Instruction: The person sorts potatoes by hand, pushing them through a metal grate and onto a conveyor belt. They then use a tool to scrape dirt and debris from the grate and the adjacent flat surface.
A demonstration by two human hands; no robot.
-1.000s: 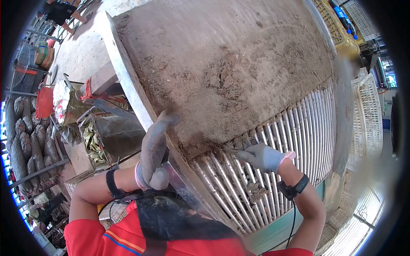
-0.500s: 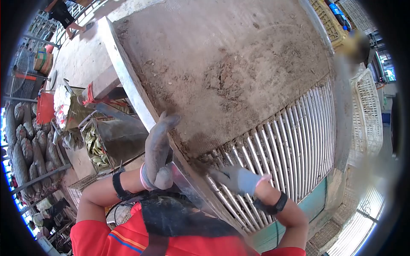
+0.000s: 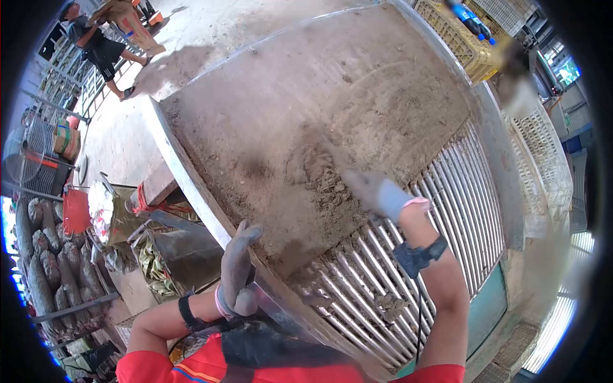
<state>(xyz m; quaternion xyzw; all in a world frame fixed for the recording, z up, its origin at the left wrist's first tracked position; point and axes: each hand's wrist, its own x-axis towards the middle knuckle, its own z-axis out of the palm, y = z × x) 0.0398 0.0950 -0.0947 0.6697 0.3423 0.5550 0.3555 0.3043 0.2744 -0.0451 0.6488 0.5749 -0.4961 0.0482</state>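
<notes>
A grey work glove covers my left hand, which is closed over the raised edge board of a dirt-covered table. Its fingertips curl over the board toward the dirt. My right hand, in a grey glove with a pink cuff, reaches over the table near the start of the metal bars. Motion smears its fingers, so whether they hold anything cannot be made out. Just beside them lies a ridge of loose brown soil. A clump of soil sits on the bars.
Yellow crates with blue bottles stand beyond the right edge, near white crates. At left are stacked filled net bags, a red bag and an open sack. A person handles a cardboard box at upper left.
My right hand has moved from the bars near the edge board up and right to the soil. A soil clump now shows on the bars. My left hand stays on the board.
</notes>
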